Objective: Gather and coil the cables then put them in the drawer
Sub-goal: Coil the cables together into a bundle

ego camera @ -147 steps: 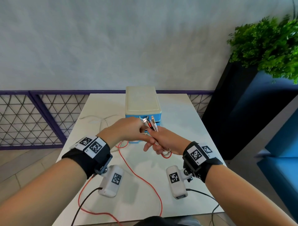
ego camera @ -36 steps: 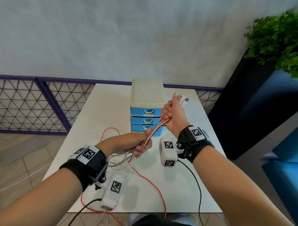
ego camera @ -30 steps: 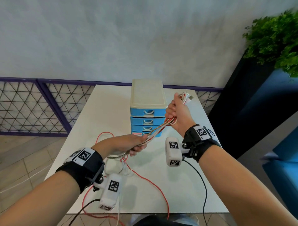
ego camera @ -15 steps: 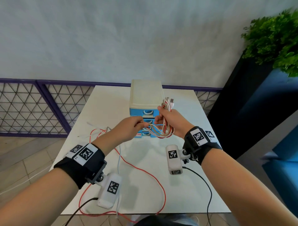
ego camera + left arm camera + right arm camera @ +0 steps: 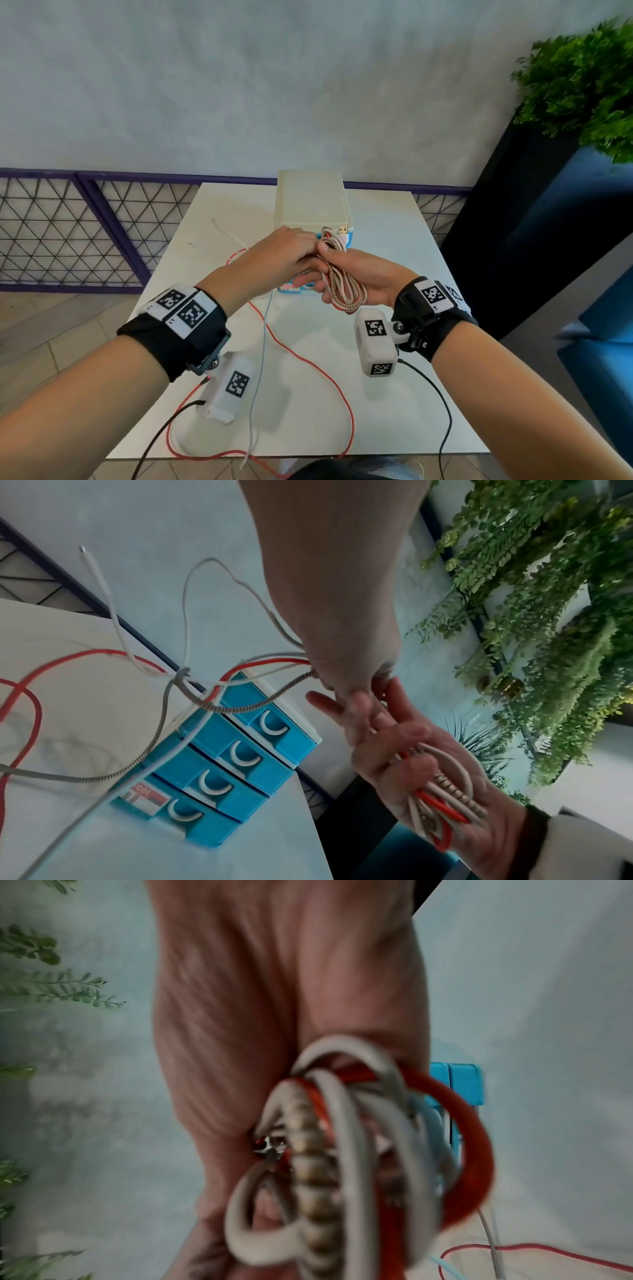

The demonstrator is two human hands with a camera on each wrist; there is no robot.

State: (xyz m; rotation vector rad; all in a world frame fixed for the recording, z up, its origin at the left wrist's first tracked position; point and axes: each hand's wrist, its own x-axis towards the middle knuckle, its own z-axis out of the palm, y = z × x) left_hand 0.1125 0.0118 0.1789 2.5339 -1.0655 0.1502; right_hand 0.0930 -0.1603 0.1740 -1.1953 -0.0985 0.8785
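With the right hand [image 5: 363,277] clasping the coiled cables [image 5: 344,277] across its palm and the left hand [image 5: 274,260] pinching the trailing strands just beside it, the tails crossing below on the bench [image 5: 383,233] may well knot or snag the drawer unit [image 5: 236,753] beyond both hands

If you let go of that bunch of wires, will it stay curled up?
Probably not: the coil is held by the right hand, nothing ties it. The loose red cable sprawls limply over the table, so they look floppy.
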